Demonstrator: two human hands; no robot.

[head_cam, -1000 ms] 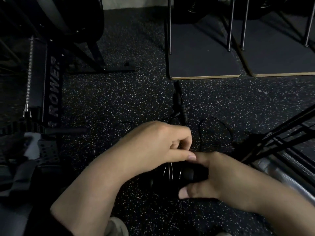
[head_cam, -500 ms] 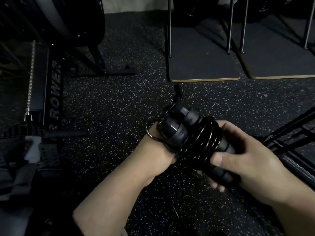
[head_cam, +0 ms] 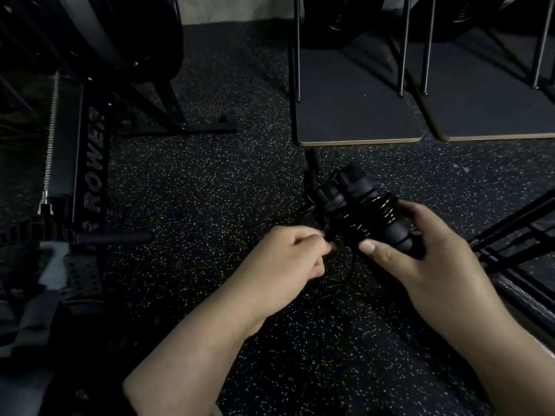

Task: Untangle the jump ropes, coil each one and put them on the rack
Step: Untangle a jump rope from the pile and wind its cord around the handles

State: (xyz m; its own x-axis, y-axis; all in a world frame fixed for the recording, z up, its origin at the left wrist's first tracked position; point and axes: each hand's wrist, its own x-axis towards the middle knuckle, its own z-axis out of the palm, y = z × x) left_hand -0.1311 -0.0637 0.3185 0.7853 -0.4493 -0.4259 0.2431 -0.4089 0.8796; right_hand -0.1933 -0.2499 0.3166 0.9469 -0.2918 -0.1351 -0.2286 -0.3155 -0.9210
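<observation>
A black jump rope bundle [head_cam: 357, 202], two thick handles with thin cord wound round them, is held above the speckled floor. My right hand [head_cam: 420, 259] grips the bundle's lower end, thumb across the coils. My left hand [head_cam: 288, 256] pinches a loose strand of the cord just left of the bundle. More thin black cord [head_cam: 345, 283] hangs and lies in loops on the floor below both hands. Another black handle [head_cam: 312, 163] lies on the floor behind the bundle.
A rowing machine [head_cam: 90, 163] fills the left side, its black bar [head_cam: 114, 237] sticking out near my left hand. Two flat rack bases with upright metal rods [head_cam: 360, 115] stand at the back. Black metal frame legs [head_cam: 510, 229] cross the right edge.
The bundle has shifted right and tilted away in my right hand. My left hand let go of the handle end, dropped lower and now pinches a loose strand.
</observation>
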